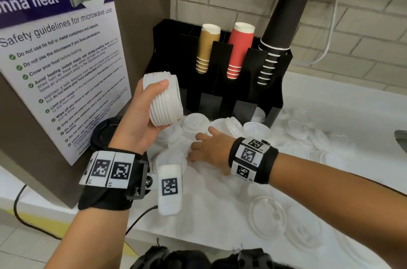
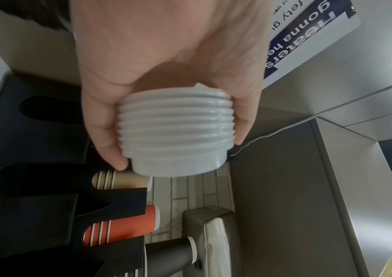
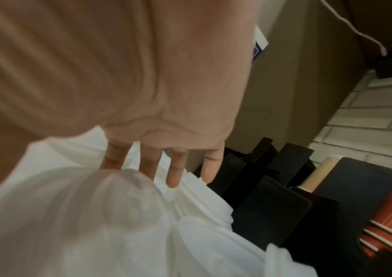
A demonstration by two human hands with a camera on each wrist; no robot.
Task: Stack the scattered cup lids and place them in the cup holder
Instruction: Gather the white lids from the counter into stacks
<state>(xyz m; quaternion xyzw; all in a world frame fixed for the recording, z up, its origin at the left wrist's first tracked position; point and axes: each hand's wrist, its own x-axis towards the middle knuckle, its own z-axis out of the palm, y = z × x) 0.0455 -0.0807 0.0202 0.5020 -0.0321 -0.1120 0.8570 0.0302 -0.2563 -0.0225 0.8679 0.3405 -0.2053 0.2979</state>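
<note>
White lid stack (image 1: 164,101), nested: your left hand (image 1: 136,123) grips it clear above the counter (image 1: 220,202) while your right hand (image 1: 209,149), fingers spread, reaches among loose lids (image 1: 196,123) before the cup holder (image 1: 220,83).

The left hand (image 1: 141,119) is gripping a tilted stack of white lids (image 1: 164,99) above the table (image 1: 211,209). The right hand (image 1: 209,149) is reaching, fingers (image 1: 214,131) spread, onto loose lids (image 1: 196,123) lying before the black cup holder (image 1: 220,83).
</note>
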